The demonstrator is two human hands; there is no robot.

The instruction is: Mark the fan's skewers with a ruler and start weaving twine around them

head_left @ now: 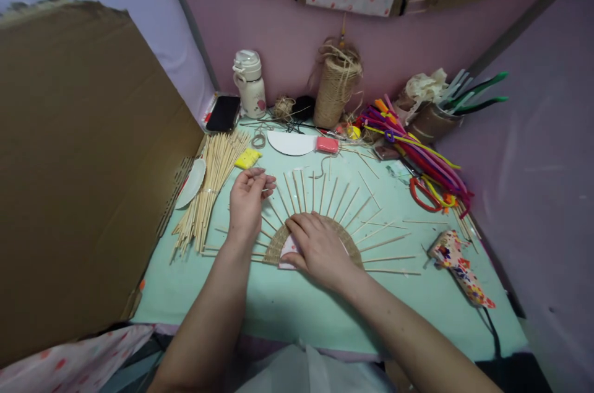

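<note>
A half-circle piece lies on the table, with a woven jute band around a white, red-spotted centre. Thin wooden sticks fan outward from its curved edge. My right hand rests flat over the middle of this piece, fingers extended, hiding much of the spotted centre. Above the left sticks is my left hand, raised with its thumb and fingers pinched together. Whatever sits in that pinch, if anything, is too small to make out. Beside my left hand lie a yellow packet and a bundle of wooden sticks.
A patterned glue gun lies at right, near red-handled scissors and colourful pipe cleaners. Along the back stand a bottle and a jute twine roll. Cardboard walls off the left; a white half-disc lies behind the fan.
</note>
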